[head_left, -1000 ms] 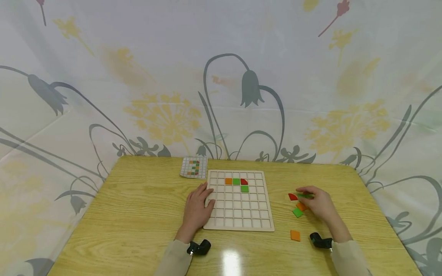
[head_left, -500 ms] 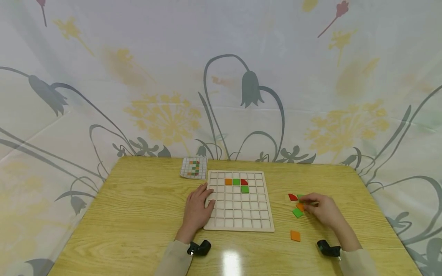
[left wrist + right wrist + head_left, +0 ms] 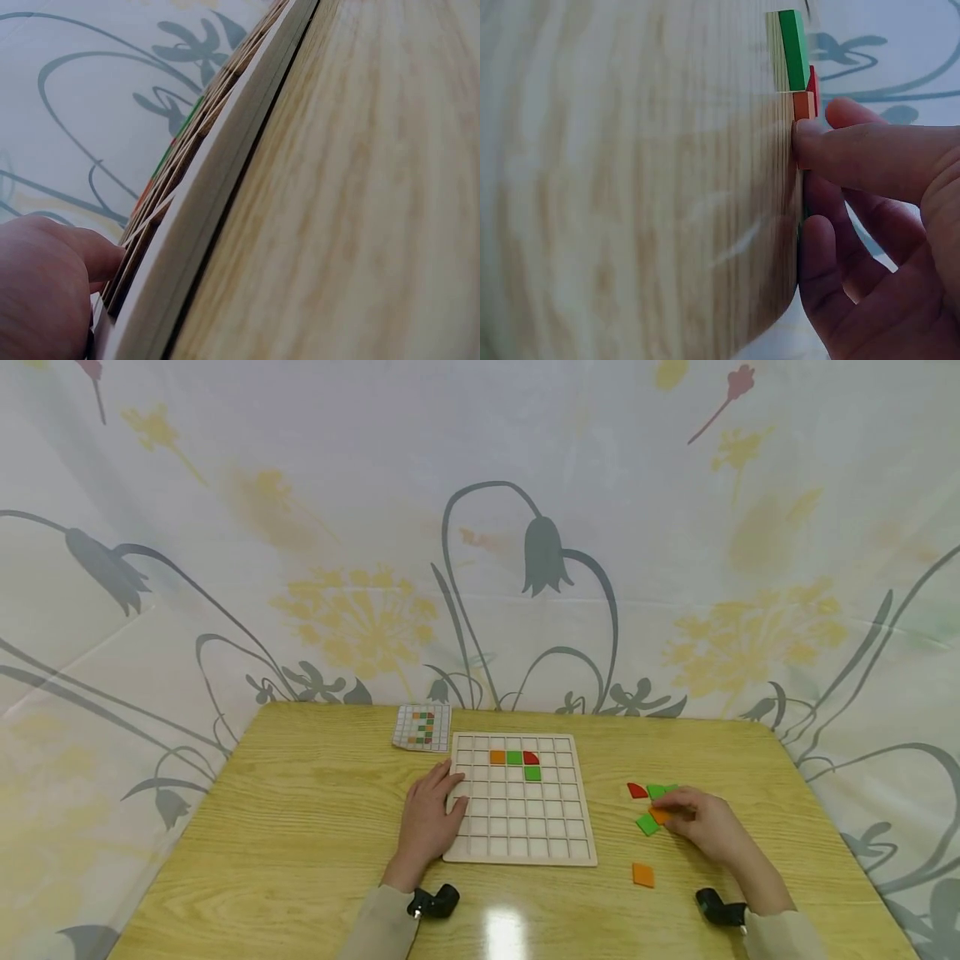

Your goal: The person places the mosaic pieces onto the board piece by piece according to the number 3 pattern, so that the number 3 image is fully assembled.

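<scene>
Grid board (image 3: 519, 825) holds four tiles (image 3: 514, 758); relaxed left grip (image 3: 431, 817) touches it, right grip (image 3: 708, 828) pinches orange tile (image 3: 658, 815).

- We see the orange tile (image 3: 658, 815) only partly, the right hand (image 3: 708, 827) covering the rest.
- The left wrist view's edge crops the left hand (image 3: 52, 285); the bench (image 3: 375, 187) there looks blurred to us.
- The card's (image 3: 422, 727) finest details are too small.
</scene>
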A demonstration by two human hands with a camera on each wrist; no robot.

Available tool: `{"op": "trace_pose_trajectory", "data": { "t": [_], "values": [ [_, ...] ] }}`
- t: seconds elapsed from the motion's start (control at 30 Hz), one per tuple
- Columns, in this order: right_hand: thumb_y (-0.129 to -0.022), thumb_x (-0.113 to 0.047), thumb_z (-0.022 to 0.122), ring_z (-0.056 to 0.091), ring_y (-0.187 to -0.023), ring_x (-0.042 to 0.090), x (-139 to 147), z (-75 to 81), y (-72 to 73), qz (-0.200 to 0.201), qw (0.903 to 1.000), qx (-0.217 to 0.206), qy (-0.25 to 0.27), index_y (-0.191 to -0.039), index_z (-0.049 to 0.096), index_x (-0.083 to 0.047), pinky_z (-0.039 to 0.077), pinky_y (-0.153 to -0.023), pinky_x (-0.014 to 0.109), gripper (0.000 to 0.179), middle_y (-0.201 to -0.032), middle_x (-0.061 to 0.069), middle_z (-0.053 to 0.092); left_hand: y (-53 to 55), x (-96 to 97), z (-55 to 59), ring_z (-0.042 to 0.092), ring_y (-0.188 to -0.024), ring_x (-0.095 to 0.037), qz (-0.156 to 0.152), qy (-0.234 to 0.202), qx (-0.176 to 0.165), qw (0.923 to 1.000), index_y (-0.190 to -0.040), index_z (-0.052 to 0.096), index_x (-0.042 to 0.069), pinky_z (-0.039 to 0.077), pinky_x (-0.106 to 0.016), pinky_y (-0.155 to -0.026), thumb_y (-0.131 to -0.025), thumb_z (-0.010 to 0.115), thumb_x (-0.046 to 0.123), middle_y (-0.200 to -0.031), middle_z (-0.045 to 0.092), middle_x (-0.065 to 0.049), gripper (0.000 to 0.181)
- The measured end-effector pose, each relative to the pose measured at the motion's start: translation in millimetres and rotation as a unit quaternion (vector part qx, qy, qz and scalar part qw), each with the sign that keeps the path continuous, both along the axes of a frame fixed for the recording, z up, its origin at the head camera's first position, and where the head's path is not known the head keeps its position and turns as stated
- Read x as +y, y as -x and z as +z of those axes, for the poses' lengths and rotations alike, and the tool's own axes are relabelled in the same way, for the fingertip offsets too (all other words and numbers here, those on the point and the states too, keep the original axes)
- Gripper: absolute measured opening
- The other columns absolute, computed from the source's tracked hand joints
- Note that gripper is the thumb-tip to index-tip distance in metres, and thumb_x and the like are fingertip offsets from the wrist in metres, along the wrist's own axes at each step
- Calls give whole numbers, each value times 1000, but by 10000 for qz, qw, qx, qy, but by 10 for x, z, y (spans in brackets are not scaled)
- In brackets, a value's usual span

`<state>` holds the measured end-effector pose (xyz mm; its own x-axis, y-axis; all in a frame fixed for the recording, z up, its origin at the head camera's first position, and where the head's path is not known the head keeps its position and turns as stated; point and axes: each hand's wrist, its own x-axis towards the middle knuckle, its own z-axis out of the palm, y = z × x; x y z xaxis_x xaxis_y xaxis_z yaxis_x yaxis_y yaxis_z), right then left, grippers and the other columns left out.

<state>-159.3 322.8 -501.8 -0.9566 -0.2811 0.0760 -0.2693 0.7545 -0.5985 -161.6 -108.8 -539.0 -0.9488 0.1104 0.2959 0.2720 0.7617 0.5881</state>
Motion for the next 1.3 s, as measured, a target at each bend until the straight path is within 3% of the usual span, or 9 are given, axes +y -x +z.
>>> {"op": "trace_pose_trajectory", "data": {
  "t": [0.4,0.6,0.77,1.3],
  "values": [
    [-81,-8,79,56,-81,9,60,-54,7,-262,9976,-453,458,-110,74,-4,50,-69,25,29,-96,2,65,-16,7,1,41,-139,-35,16,-16,-18,10000,-127,66,7,30,-57,-111,-95,65,18,-149,48,-14,34],
    [-82,-4,77,53,-80,9,118,-87,17,-143,9902,-757,1165,-116,69,4,48,-67,24,35,-99,8,63,-10,3,-9,41,-139,-35,16,-20,33,10000,-127,67,7,30,-57,-111,-95,65,19,-148,49,-14,34],
    [-83,-1,75,51,-79,9,153,-89,12,-121,9847,-944,1462,-118,67,7,48,-67,24,37,-98,9,61,-6,-1,-9,41,-138,-35,-18,16,51,10000,-127,66,7,30,-57,-111,-95,64,19,-148,49,-15,34],
    [-84,1,71,52,-77,13,128,-27,-17,-272,9832,-1127,1410,-118,67,5,48,-64,25,34,-98,10,62,-12,6,12,41,-138,-35,-60,48,20,10000,-127,66,5,30,-57,-110,-95,64,19,-148,48,-16,34]
  ]
}}
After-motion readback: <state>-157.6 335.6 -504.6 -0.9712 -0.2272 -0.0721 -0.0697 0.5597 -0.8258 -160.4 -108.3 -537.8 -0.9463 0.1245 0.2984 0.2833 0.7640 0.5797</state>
